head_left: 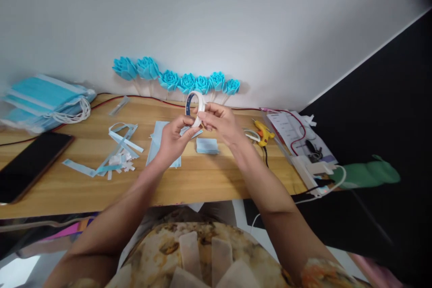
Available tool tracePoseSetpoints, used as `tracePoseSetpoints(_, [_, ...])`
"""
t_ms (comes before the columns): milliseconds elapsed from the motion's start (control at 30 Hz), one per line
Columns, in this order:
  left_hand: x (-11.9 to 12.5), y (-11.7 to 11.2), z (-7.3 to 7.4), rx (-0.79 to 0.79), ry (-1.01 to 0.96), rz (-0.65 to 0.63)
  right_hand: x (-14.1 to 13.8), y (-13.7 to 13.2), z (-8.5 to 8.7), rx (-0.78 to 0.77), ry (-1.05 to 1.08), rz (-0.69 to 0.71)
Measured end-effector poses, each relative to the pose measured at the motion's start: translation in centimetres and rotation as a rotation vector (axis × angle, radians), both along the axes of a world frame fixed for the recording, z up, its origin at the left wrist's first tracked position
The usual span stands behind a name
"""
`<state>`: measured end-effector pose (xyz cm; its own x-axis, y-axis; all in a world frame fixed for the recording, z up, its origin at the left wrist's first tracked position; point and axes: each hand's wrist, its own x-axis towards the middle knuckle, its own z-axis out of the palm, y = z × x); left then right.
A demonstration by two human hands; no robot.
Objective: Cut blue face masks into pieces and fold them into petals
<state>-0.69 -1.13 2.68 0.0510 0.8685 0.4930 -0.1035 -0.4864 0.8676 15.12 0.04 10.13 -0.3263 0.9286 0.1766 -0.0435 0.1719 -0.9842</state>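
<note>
Roll of tape (201, 105), one, white, dark blue on the inside of its ring – held upright in both hands above the middle of the table (209, 184).

Left hand (177, 136): thumb and fingers pinching the roll low on its near left side. Right hand (221, 120): fingers bent, thumb and fingertips gripping the roll's right side.

Flowers (168, 80), seven, bright blue, on pale stems: in a row along the far edge, before the wall (216, 18).

Masks (43, 94), a blue and white pile with white ear loops: far left. Phone (33, 164), black, face up: near left, just in front of the masks.

Strips (79, 168), pale blue, loosely tangled, with white scraps (123, 160) beside them: left of the hands. Sheet (155, 141), pale blue, flat: partly hidden by the left hand. Small stack (207, 146), pale blue, rectangular: on the table, between the forearms.

Glue gun (263, 133), yellow, black cord: right of the right hand. Papers (281, 123), printed: farther right. Power strip (305, 171), white, plugs fitted: near right – a green object (367, 174), kind unclear, just beyond.
</note>
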Motion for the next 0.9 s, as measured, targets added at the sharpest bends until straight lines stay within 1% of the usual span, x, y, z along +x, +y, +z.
tracePoseSetpoints(133, [0.6,-0.1,-0.3,0.07,0.097,-0.038,1.6,-0.6,-0.7,-0.045,0.007,-0.027])
tracePoseSetpoints(200, [1.0,-0.2,-0.4,0.047,0.116,-0.042,2.1,-0.7,-1.4,-0.022,-0.018,-0.044])
tracePoseSetpoints(367, [1.9,-0.1,-1.1,-0.072,0.09,-0.037,2.6,-0.5,-4.4,0.108,-0.075,-0.097])
tracePoseSetpoints(433, [1.9,0.2,-1.3,-0.065,0.125,-0.014,2.7,-0.5,-5.4,0.119,-0.078,-0.116])
tracePoseSetpoints(500, [1.7,0.5,-1.5,-0.031,0.194,0.014,2.7,-0.5,-6.2,0.097,-0.053,-0.13])
tracePoseSetpoints(600, [1.3,0.8,-1.6,0.043,0.277,0.025,2.6,-0.6,-6.9,0.049,-0.001,-0.143])
tracePoseSetpoints(700, [1.2,0.8,-1.6,0.101,0.289,0.008,2.7,-0.7,-7.4,0.024,0.037,-0.14])
tracePoseSetpoints(767, [1.3,0.7,-1.7,0.097,0.278,0.001,2.7,-0.7,-7.6,0.016,0.044,-0.145])
tracePoseSetpoints(900, [1.6,0.4,-1.6,0.031,0.226,-0.01,2.7,-0.7,-7.5,0.038,0.037,-0.177])
